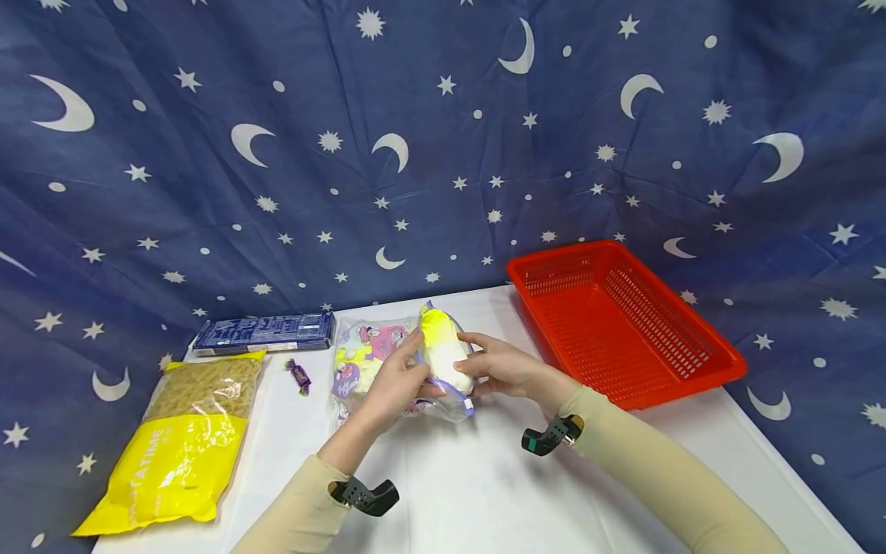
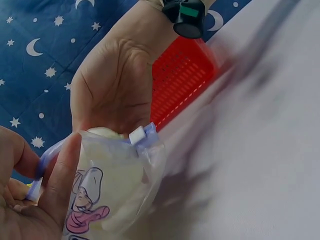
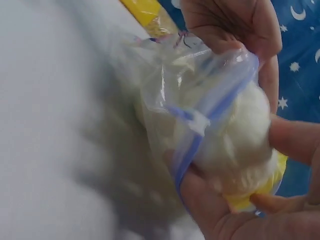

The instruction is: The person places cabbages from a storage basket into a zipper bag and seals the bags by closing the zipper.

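Note:
A clear slider zip bag (image 1: 363, 358) with pink and purple cartoon prints lies in front of me, its mouth turned to the right. My left hand (image 1: 398, 381) pinches the bag's edge by the mouth. At the opening sits a soft white-and-yellow bundle (image 1: 441, 346), its exact kind unclear. My right hand (image 1: 505, 367) grips this bundle from the right. In the right wrist view, the thumb and a finger press on the bundle (image 3: 245, 135), while another finger is by the purple zip strip (image 3: 215, 110). The white slider (image 2: 137, 135) is at one end of the strip.
A red plastic basket (image 1: 623, 388) stands at the right. To the left are a yellow pasta bag (image 1: 187, 454), a flat blue package (image 1: 263, 333) and a purple wrapped candy (image 1: 299, 377). A blue curtain (image 1: 443, 154) with moons and stars hangs behind the white table (image 1: 477, 500).

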Motion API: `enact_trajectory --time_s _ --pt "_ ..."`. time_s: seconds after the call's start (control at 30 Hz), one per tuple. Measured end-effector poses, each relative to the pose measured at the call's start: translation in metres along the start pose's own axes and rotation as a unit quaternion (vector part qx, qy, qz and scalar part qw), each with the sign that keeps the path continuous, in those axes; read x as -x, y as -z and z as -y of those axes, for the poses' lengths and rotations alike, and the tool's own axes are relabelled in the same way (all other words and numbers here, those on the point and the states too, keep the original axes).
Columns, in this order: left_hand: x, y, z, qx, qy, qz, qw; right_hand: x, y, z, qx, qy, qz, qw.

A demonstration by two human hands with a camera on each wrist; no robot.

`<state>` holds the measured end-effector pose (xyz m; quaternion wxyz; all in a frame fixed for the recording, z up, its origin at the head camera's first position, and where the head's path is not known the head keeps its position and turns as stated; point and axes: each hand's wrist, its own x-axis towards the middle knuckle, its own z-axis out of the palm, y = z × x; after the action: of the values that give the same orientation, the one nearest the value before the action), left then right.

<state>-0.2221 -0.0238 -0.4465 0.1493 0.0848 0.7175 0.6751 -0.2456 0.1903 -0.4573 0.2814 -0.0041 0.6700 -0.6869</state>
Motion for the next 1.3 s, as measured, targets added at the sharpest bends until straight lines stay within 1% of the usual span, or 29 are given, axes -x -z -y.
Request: enact_trajectory --time_s 0.1,0.17,0.27,0.33,0.43,0.5,0.57,0.6,0.67,0.8,0.93,1.03,1.13,1.2,1.3 --pt "0.000 0.000 0.000 0.001 0.001 0.004 1.0000 -0.001 -0.003 -0.001 0.034 0.008 -0.019 0.9992" --pt "0.000 -0.001 -0.001 0.001 0.003 0.005 1.0000 -0.002 -0.006 -0.001 0.047 0.009 -0.032 0.9983" --pt "0.000 -0.001 -0.002 0.003 0.008 -0.001 1.0000 -0.003 -0.007 -0.001 0.059 0.007 -0.045 0.9972" --pt "0.000 -0.001 -0.001 0.008 0.011 -0.006 0.9999 -0.003 -0.007 -0.001 0.051 -0.001 -0.043 0.9978" --pt "0.000 0.000 0.000 0.016 0.016 -0.010 0.9997 -0.003 -0.006 -0.001 0.025 -0.012 -0.026 0.9993" --pt "0.000 0.000 0.000 0.018 0.020 -0.010 0.9996 -0.003 -0.004 -0.001 0.017 -0.020 -0.020 0.9995" --pt "0.000 0.000 0.000 0.016 0.021 -0.007 0.9996 -0.003 -0.003 -0.001 0.019 -0.024 -0.020 0.9993" --pt "0.000 0.000 -0.001 0.015 0.019 -0.005 0.9997 -0.003 -0.002 -0.001 0.028 -0.025 -0.021 0.9991" --pt "0.000 -0.001 -0.004 0.015 0.012 -0.001 0.9998 -0.003 -0.003 -0.001 0.050 -0.021 -0.024 0.9982" --pt "0.000 -0.002 -0.009 0.019 -0.004 -0.003 0.9998 -0.001 -0.007 0.003 0.087 0.001 -0.029 0.9958" --pt "-0.001 0.000 -0.012 0.029 -0.003 -0.010 0.9995 0.001 -0.012 0.004 0.109 0.018 -0.051 0.9926" --pt "-0.001 0.004 -0.013 0.035 0.004 -0.016 0.9993 0.002 -0.013 0.002 0.135 0.034 -0.074 0.9875" --pt "-0.001 0.008 -0.013 0.037 0.012 -0.026 0.9989 0.006 -0.014 0.001 0.154 0.070 -0.101 0.9803" --pt "0.000 0.011 -0.015 0.039 0.017 -0.031 0.9986 0.010 -0.013 0.001 0.166 0.106 -0.134 0.9711" --pt "-0.001 0.013 -0.016 0.046 0.018 -0.034 0.9982 0.015 -0.010 0.002 0.181 0.152 -0.199 0.9512"
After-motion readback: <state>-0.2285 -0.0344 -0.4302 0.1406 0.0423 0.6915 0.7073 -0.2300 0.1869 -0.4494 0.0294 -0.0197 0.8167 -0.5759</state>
